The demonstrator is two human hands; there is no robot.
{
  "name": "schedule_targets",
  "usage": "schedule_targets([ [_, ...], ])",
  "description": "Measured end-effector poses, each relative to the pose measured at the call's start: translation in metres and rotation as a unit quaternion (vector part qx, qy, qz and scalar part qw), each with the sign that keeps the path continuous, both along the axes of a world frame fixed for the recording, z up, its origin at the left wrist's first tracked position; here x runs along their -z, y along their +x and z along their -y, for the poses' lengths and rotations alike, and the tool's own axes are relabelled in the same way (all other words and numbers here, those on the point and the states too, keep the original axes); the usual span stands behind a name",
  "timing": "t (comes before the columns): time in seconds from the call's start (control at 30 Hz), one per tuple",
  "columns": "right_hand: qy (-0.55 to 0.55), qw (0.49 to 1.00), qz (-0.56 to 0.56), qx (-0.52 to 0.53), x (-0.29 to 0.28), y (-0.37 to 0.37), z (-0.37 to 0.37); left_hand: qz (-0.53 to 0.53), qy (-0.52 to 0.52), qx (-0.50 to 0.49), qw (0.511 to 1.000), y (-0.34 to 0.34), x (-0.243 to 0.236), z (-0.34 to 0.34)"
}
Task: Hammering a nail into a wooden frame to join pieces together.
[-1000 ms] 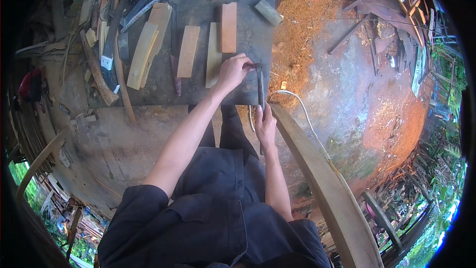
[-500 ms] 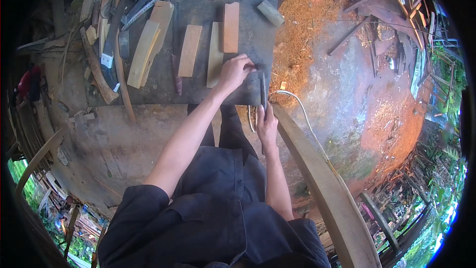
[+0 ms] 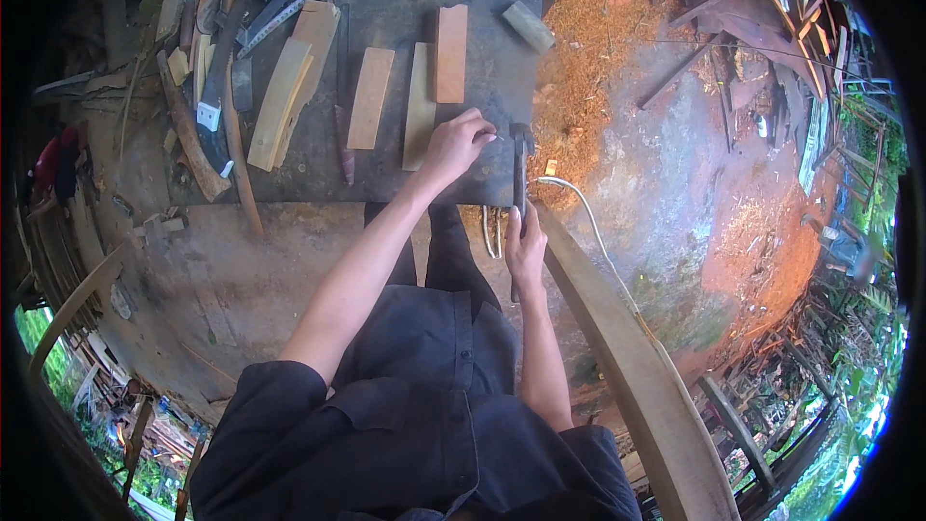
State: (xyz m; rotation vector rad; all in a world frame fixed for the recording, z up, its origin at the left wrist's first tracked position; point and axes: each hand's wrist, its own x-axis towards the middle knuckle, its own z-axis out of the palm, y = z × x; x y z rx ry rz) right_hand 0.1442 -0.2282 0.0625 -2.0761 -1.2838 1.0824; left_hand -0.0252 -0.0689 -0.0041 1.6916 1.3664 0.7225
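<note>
Left hand (image 3: 457,147): its grip is pinching narrowly on a small, thin piece (image 3: 499,138), too tiny to identify, above the worktop.
Right hand (image 3: 526,246): its grip is wrapping around the straight, slender shaft of a dark-headed hammer (image 3: 521,172).
Hammer: its blunt head is hanging over the worktop's right edge, near the left fingertips.
Dark, flat, scuffed worktop (image 3: 497,68): it is carrying a smooth reddish rectangular wood block (image 3: 450,53), lying against a paler, narrow wooden slat (image 3: 417,101).
Loose, crumbly orange sawdust (image 3: 584,48): it is spreading beyond the edge.
</note>
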Motion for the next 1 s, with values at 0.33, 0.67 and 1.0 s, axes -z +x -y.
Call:
schedule_targets([
  [0.33,-0.01,0.998,-0.042,0.054,0.014,-0.004,0.006,0.017,-0.027,0.01,0.999,0.0,-0.006,-0.002],
  [0.67,0.023,0.91,-0.325,0.258,0.015,-0.01,-0.097,0.145,-0.088,0.08,0.982,-0.003,-0.027,-0.005],
  [1.0,0.011,0.888,-0.36,0.287,0.044,0.015,-0.115,0.054,0.02,0.076,0.995,0.016,-0.008,-0.006],
])
